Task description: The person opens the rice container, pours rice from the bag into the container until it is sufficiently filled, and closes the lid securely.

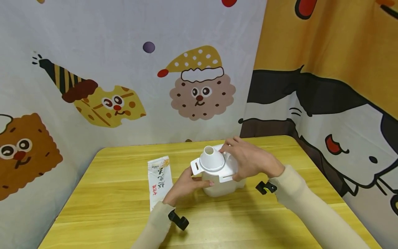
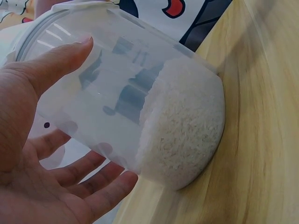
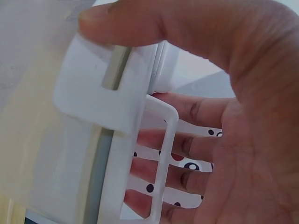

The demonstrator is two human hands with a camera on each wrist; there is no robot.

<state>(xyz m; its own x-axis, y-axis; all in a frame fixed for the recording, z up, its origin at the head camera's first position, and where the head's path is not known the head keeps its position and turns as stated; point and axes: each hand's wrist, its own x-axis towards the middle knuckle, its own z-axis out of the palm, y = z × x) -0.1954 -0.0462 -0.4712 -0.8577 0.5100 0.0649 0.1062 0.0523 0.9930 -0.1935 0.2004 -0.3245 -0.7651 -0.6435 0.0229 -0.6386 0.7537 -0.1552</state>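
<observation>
A translucent plastic container [image 1: 217, 188] stands upright on the table, with white rice [image 2: 182, 126] filling its lower part. Its white lid [image 1: 229, 169] carries a cone-shaped spout [image 1: 212, 159], side latch flaps and a loop handle [image 3: 163, 163]. My left hand [image 1: 186, 183] holds the container's left side, thumb along the front wall and fingers round the other side. Across the lid's right part, my right hand [image 1: 250, 158] grips it, with the thumb on a latch flap [image 3: 86, 79] and the fingers over the far edge by the loop handle.
A white paper packet [image 1: 160, 180] with printed characters lies on the wooden table [image 1: 118, 193], left of the container. A cartoon-printed curtain [image 1: 124, 45] hangs behind the table and along its right side. Each wrist wears a small black clip [image 1: 266, 187].
</observation>
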